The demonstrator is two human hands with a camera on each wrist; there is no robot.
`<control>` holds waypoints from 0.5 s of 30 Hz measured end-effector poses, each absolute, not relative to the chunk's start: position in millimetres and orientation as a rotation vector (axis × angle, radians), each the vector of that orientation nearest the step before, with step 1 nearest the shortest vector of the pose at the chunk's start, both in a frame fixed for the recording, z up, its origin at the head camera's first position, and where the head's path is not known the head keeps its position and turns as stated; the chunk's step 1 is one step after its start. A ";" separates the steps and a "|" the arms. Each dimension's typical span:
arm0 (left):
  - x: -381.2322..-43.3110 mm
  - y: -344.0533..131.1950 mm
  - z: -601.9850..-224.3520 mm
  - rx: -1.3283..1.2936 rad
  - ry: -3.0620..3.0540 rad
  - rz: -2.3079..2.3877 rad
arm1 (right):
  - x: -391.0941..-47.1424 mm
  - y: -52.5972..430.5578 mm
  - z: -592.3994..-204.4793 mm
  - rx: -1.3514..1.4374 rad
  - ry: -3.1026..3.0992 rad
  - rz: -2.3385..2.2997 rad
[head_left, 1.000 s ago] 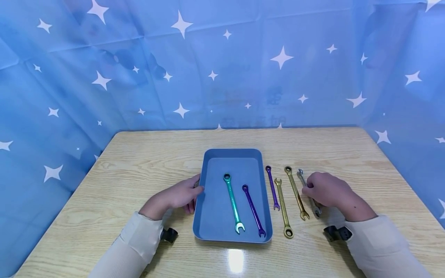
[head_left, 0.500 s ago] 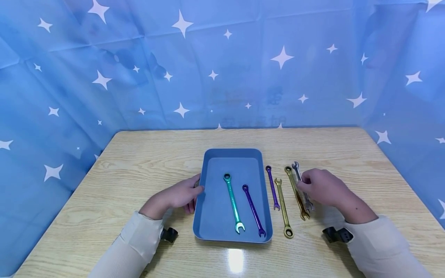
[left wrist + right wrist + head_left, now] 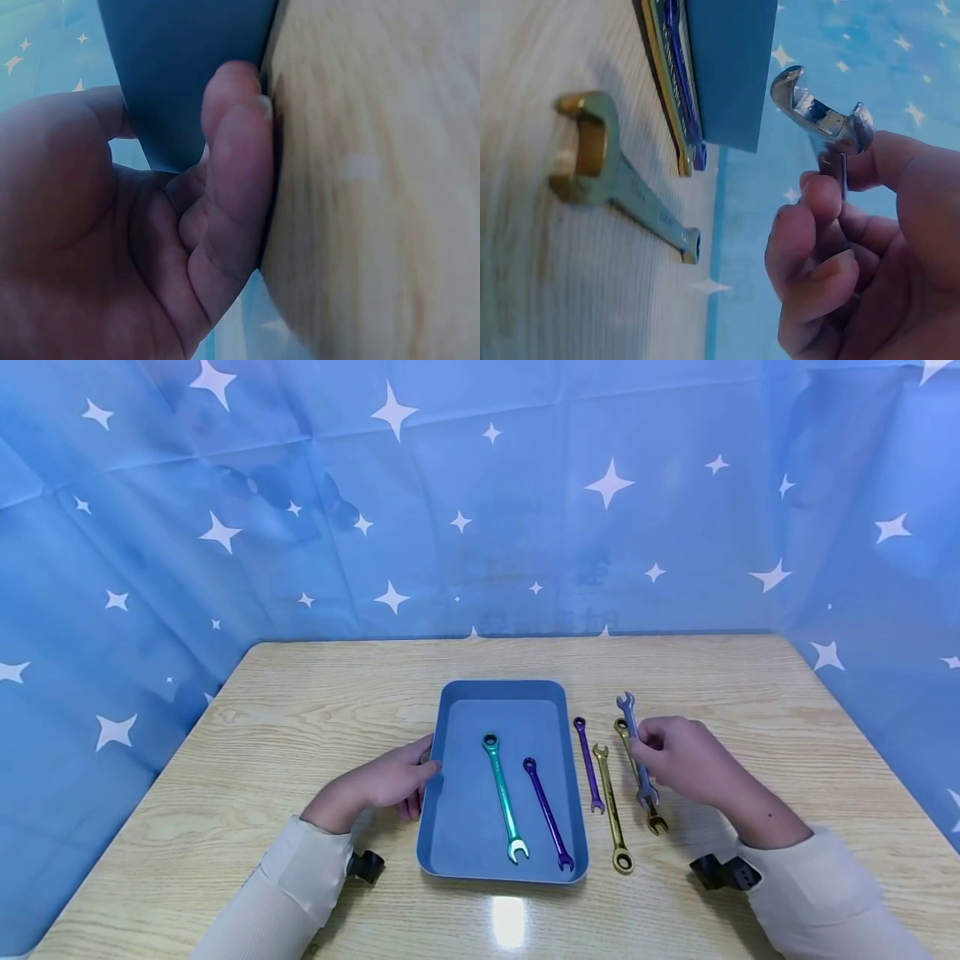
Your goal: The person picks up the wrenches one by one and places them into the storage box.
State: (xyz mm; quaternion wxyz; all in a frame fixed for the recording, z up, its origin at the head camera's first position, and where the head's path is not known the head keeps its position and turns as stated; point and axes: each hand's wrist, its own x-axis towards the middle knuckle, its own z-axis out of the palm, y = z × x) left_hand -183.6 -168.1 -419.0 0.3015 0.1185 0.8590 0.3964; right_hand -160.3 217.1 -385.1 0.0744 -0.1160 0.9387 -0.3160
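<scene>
My right hand (image 3: 686, 762) grips a silver wrench (image 3: 627, 717) by its middle, over a gold wrench (image 3: 657, 821) that it partly covers in the head view. In the right wrist view the silver wrench's open jaw points up past the curled fingers (image 3: 821, 281), apart from the table. My left hand (image 3: 390, 778) holds the left wall of a blue tray (image 3: 465, 835). Its thumb lies over the rim and its fingers (image 3: 244, 161) are against the outside. Inside the tray lie a green wrench (image 3: 502, 797) and a dark purple wrench (image 3: 547, 814).
Between the tray and my right hand, a purple wrench (image 3: 588, 768) and a second gold wrench (image 3: 612, 810) lie on the wooden table (image 3: 330, 693). A blue star-patterned cloth (image 3: 480, 560) hangs behind the table.
My right hand has lifted the silver wrench off the table and carried it left, over the gold wrench. The left hand and tray stay where they were.
</scene>
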 end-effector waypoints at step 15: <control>-183.4 -168.1 -419.1 0.310 2.278 1.051 | -157.1 204.9 -378.8 -0.383 2.602 -1.249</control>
